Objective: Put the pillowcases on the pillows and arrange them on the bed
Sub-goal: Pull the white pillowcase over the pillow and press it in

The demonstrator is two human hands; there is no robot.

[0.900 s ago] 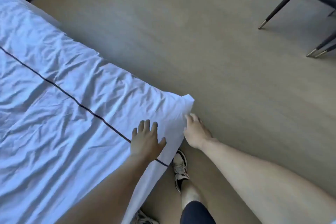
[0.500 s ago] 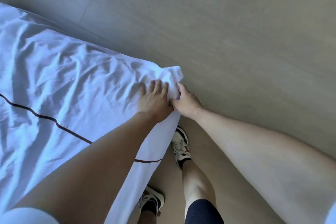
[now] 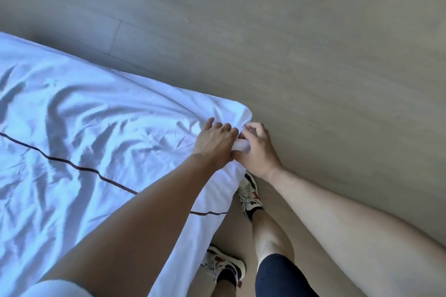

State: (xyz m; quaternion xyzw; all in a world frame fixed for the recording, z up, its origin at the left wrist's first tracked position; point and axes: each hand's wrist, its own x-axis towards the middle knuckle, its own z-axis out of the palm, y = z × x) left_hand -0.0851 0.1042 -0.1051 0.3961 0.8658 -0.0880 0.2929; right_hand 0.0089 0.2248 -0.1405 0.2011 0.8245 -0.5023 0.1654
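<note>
The white pillowcase (image 3: 84, 132), edged with a thin dark line, lies wrinkled across the left half of the view, its near-right corner hanging over the edge toward the floor (image 3: 313, 55). Left hand (image 3: 213, 143): fingers curled, gripping bunched fabric at that corner. Right hand (image 3: 257, 149): touching the left hand, fingers curled around the same fold of cloth. Two sneakers (image 3: 249, 194) stand on the floor below the hands, near the hanging edge.
</note>
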